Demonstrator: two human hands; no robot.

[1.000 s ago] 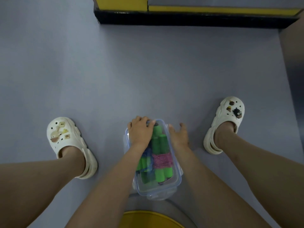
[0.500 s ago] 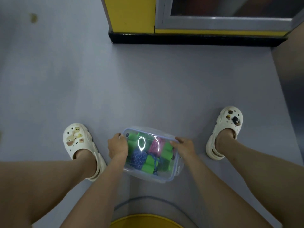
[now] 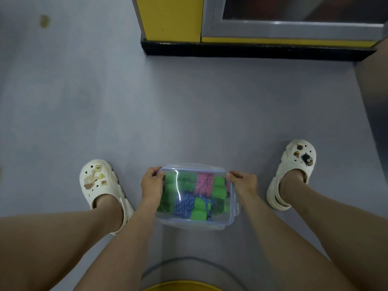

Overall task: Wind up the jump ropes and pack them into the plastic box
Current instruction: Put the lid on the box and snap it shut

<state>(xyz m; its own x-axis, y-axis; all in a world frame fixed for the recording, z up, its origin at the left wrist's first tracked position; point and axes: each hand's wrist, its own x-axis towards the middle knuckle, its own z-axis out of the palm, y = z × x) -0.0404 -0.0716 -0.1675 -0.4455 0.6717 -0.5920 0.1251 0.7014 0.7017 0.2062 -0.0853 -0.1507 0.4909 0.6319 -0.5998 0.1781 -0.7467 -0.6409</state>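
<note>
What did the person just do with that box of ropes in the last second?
The plastic box was turned from lengthwise to crosswise in front of the person. The left hand came off the box's top and now grips its left end. The right hand moved from alongside it to grip the right end. The wound jump ropes stayed inside.

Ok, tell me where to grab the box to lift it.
Take the box by its two short ends, under the rim of the lid, one hand from each side. It lies wide across, lid on, likely too broad for one hand. The left hand and right hand grip those ends now, near the far corners.
</note>
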